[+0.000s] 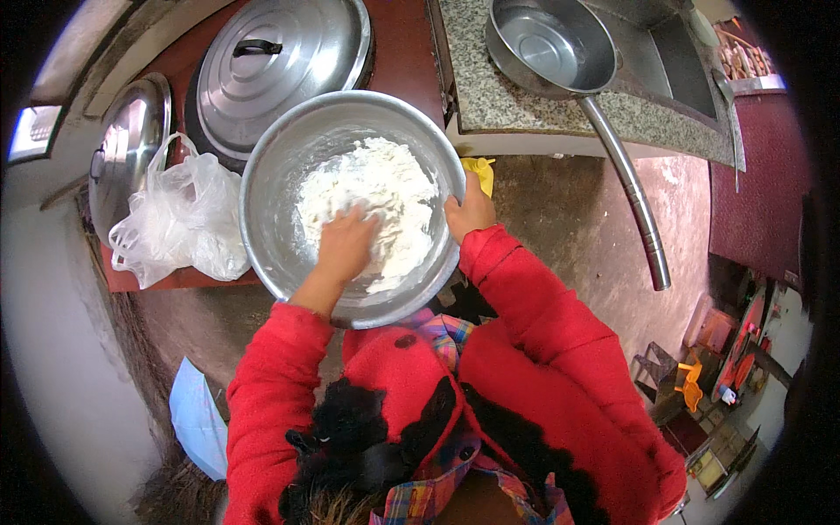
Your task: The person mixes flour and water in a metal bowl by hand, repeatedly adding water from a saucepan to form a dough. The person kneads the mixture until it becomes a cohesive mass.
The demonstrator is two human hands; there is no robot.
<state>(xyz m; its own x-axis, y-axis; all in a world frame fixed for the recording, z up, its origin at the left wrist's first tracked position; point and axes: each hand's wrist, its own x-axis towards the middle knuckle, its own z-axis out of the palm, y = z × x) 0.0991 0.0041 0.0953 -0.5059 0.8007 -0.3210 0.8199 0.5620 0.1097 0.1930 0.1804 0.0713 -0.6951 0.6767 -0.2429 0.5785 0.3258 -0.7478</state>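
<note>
A wide metal bowl (272, 197) with a pale, crumbly flour mixture (377, 177) in it is just in front of my body. My left hand (348, 239) reaches into the bowl with its fingers in the mixture; they are blurred and partly buried, so what they grip is hidden. On the right side, my right hand (472, 209) grasps the bowl's rim, thumb towards the inside. White powder is smeared over the bowl's inner wall.
Left of the bowl, a white plastic bag (180, 223) sits on the red-brown surface (407, 46). Behind are a large metal lid (289, 65) and another lid (131, 151). A long-handled metal pan (551, 49) rests on the granite counter (476, 98) near a sink (682, 59).
</note>
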